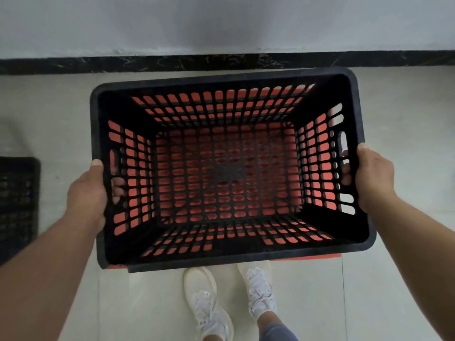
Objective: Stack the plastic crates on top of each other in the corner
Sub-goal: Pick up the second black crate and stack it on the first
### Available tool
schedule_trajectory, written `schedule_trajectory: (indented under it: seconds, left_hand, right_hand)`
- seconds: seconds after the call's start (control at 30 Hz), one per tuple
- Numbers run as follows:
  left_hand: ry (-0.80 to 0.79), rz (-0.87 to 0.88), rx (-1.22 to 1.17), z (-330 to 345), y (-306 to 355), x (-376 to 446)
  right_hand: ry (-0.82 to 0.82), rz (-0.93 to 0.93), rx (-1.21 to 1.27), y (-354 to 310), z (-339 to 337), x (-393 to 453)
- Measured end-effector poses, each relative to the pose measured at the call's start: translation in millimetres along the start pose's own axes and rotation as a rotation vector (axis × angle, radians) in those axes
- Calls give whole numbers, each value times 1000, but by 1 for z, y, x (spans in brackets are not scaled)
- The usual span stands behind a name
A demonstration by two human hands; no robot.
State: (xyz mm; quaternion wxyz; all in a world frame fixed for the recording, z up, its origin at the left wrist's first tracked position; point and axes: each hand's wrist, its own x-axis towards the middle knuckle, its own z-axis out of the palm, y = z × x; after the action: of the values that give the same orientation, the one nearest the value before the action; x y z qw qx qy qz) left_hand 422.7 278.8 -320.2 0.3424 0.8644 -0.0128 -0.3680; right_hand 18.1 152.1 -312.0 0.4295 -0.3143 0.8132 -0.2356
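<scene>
The black crate (229,168) hangs over the floor (61,114) beside the wall (221,20), directly above a red crate (302,257) whose colour shows through the lattice and whose edge peeks out at the near side; the black crate sits slightly skewed, so the person would do well to square its rim to the red one before lowering evenly; the left hand (86,193) and right hand (371,178) grip the side handles, fingers (118,187) curled through the slots; another dark crate (17,198) waits at far left.
</scene>
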Motion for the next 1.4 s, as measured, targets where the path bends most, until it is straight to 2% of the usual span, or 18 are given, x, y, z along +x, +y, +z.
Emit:
schedule_trajectory:
  seconds: [0.2, 0.37, 0.83, 1.07, 1.4]
  left_hand:
    - [45, 5, -87, -47, 15, -35]
    - [89, -75, -151, -108, 24, -64]
    - [377, -202, -467, -308, 49, -249]
    - [510, -210, -663, -410, 53, -306]
    - [710, -292, -860, -537, 11, -305]
  right_hand:
    - [-47, -16, -22, -39, -8, -38]
    - [-119, -44, -53, -86, -18, -80]
    - [-390, -317, -324, -255, -21, -252]
    - [-586, -606, -464, -323, 34, -355]
    - [-806, -757, -535, -362, 172, -512]
